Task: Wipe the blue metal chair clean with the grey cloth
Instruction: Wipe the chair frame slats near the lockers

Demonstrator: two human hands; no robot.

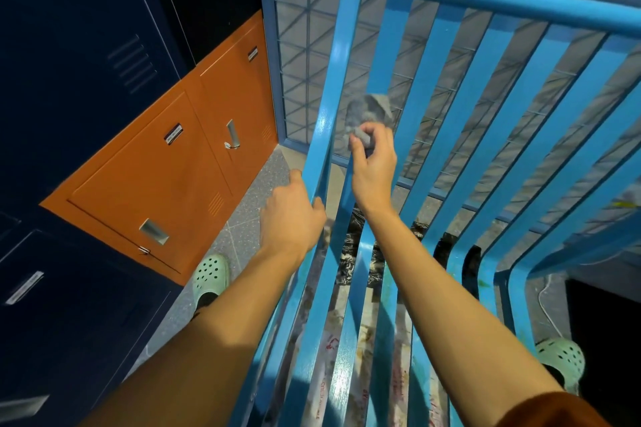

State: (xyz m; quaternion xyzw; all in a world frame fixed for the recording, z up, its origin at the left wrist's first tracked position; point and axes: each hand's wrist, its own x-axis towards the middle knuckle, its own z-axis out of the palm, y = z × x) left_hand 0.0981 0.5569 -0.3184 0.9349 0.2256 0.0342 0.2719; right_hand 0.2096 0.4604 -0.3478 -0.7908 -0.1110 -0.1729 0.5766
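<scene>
Head view: the right grip (pixel 374 163) pinches the grey cloth (pixel 368 109), fingers and thumb closed on its bunched lower edge. The rest of the cloth lies against the backrest of the blue metal chair (pixel 485 0), just above the centre of the frame and at the leftmost slats. The left grip (pixel 293 218), below and left of centre, sits at the chair's left side rail. Its fingers look hooked over the tube, but blur leaves it unclear whether they truly hold it.

By my reading the wiping is under way and at an early stage. The cloth works the far-left end of the backrest, low on the slats. The many slats running toward the upper right, and the top rail, show no sign either way of having been wiped. The left upright beside the cloth carries a bright sheen, which could be dampness or only glossy paint. The seat slats at the bottom of the frame have dull smears and a greenish mark toward the lower right, so the seat probably remains to be done. The frame tubes lower down, and the chair's right side at the frame's edge, also appear untouched.
</scene>
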